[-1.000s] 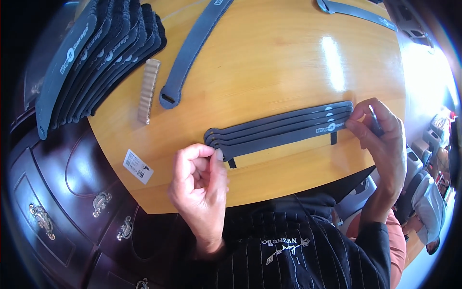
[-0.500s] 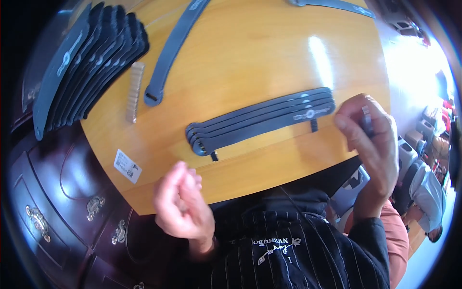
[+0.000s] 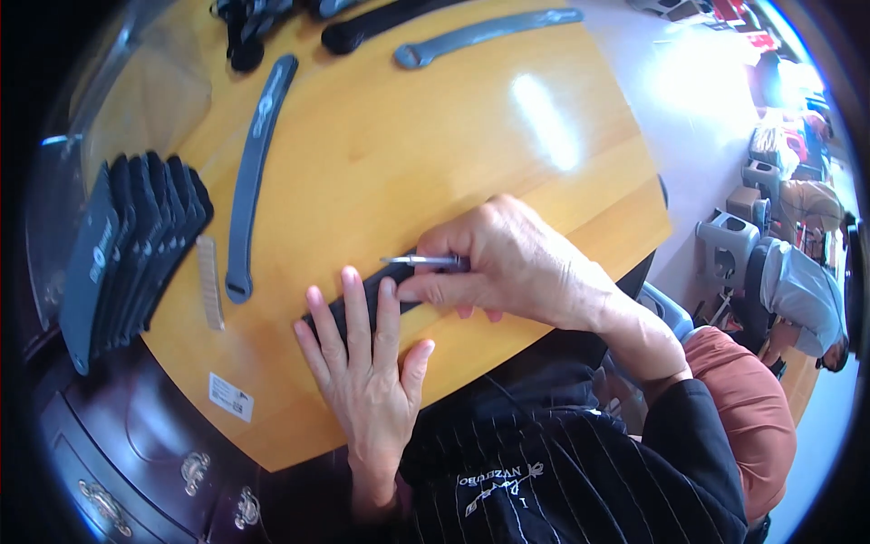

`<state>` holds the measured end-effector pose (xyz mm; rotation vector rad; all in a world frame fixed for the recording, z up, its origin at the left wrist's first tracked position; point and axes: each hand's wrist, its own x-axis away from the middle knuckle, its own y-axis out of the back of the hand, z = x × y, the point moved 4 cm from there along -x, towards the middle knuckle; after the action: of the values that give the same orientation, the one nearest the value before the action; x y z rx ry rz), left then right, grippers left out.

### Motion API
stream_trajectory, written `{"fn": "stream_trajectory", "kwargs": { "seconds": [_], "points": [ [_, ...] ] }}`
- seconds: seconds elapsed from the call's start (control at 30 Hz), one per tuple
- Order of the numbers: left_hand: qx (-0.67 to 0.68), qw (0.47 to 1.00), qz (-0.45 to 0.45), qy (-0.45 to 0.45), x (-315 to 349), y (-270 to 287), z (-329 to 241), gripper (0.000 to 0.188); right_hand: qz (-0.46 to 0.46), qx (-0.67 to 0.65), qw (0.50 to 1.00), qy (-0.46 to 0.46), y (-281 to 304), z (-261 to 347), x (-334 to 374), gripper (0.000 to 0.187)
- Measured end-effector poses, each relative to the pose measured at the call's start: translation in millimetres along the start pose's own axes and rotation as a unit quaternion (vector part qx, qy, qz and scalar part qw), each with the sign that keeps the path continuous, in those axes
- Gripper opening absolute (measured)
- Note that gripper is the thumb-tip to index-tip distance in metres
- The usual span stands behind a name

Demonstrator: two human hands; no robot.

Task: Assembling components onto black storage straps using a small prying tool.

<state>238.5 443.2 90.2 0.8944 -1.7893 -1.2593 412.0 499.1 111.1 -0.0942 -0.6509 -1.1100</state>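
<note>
My left hand (image 3: 367, 399) lies palm down with its fingers spread, pressing on a dark strap bundle (image 3: 372, 290) on the table. Most of the bundle is hidden under my hands, and what shows of it is black. In my right hand (image 3: 526, 263) is a slim tool (image 3: 408, 260) with a silver metal tip and a dark body; its exact kind does not show. The tip lies above the bundle, just past my left index finger. Left of the hands, a single grey strap (image 3: 258, 172) with a slotted end lies flat.
A fanned stack of grey straps (image 3: 91, 272) stands at the left table edge, near a ridged, pale strip (image 3: 209, 281). A white label (image 3: 230, 397) lies at the near left corner. Farther off are another grey strap (image 3: 489, 38) and a black one (image 3: 381, 23). A person (image 3: 802, 290) is at right.
Both hands have come onto the strap bundle, the left opening flat on it and the right bringing the tool over it. The view has shifted, showing more of the table's far side.
</note>
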Motion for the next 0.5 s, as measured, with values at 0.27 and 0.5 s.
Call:
{"fn": "stream_trajectory", "kwargs": {
  "seconds": [0.27,0.5],
  "points": [
    [-0.02,1.0,-0.015,-0.017,1,1,-3,0.061,-0.05,0.006,0.998,-0.039,37,-17,16,0.032],
    [-0.039,0.999,-0.028,-0.019,2,1,1,0.062,-0.373,0.276,0.859,0.215,106,-4,-15,0.024]
  ]
}}
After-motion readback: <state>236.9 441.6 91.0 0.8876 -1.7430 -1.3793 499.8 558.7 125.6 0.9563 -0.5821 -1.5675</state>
